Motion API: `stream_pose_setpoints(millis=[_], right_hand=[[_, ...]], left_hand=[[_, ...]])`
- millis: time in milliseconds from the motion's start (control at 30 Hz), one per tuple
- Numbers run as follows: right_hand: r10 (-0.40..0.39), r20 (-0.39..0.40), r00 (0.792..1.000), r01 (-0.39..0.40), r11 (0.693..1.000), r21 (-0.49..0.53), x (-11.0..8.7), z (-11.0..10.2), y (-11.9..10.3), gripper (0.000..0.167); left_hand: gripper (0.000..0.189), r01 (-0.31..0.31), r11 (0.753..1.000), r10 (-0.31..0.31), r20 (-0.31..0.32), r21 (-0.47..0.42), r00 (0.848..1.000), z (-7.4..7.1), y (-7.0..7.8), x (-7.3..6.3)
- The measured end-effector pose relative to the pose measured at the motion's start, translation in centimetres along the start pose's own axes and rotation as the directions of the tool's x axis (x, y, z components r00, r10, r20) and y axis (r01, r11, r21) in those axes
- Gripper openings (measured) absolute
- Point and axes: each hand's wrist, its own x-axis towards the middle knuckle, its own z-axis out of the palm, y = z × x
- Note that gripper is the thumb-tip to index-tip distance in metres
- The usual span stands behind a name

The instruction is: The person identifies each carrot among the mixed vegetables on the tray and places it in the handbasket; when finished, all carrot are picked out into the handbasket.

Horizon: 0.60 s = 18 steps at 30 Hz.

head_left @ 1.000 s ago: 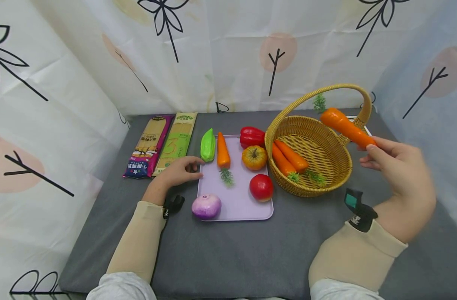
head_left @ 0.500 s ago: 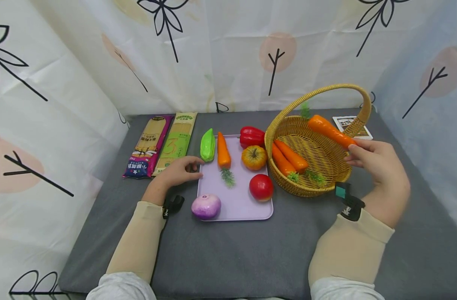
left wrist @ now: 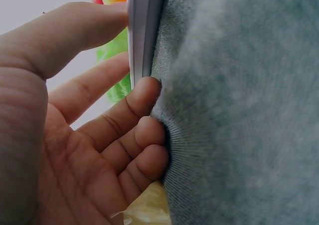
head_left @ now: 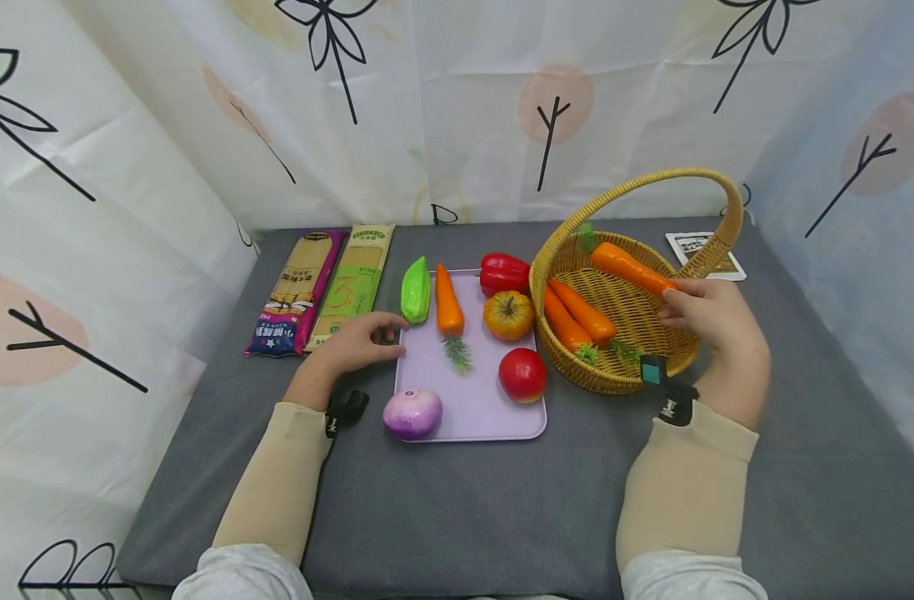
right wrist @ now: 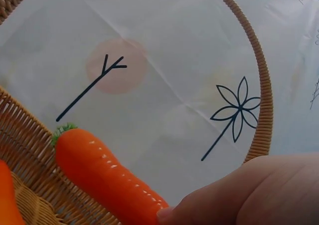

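My right hand [head_left: 715, 312] pinches an orange carrot [head_left: 627, 267] by its narrow end, inside the basket's opening and under its handle. The carrot's green top points to the far left; in the right wrist view, the thumb lies on the carrot [right wrist: 107, 177]. Two more carrots [head_left: 580, 312] lie in the yellow wicker basket [head_left: 655, 367]. My left hand [head_left: 359, 342] rests at the left edge of the lilac tray [head_left: 475, 421]. In the left wrist view, the thumb and index fingertip of the left hand [left wrist: 94, 105] touch the tray's rim [left wrist: 137, 40], with the other fingers loosely bent on the cloth.
On or at the tray are a carrot [head_left: 447, 300], green vegetable [head_left: 416, 292], red pepper [head_left: 504, 273], small pumpkin [head_left: 509, 315], tomato [head_left: 522, 375] and purple onion [head_left: 413, 413]. Two noodle packets [head_left: 295, 296] lie at left. A card [head_left: 707, 254] lies behind the basket.
My right hand has moved left with the carrot, bringing it from the basket's right side to within the opening under the handle. The left hand has stayed at the tray edge.
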Motion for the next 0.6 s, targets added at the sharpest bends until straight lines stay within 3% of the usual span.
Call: stream_pose_setpoints(millis=[267, 600], right_hand=[[0.041, 0.064, 0.997, -0.039, 0.999, -0.033, 1.1, 1.0, -0.2, 0.053], [0.056, 0.047, 0.997, -0.053, 0.996, -0.066, 2.2, 2.2, -0.1, 0.049]], left_hand=[[0.043, -0.006, 1.000, 0.006, -0.010, 0.001, 1.000, 0.1, -0.2, 0.1], [0.044, -0.026, 1.000, 0.026, -0.020, -0.005, 0.999, 0.3, -0.5, 0.2]])
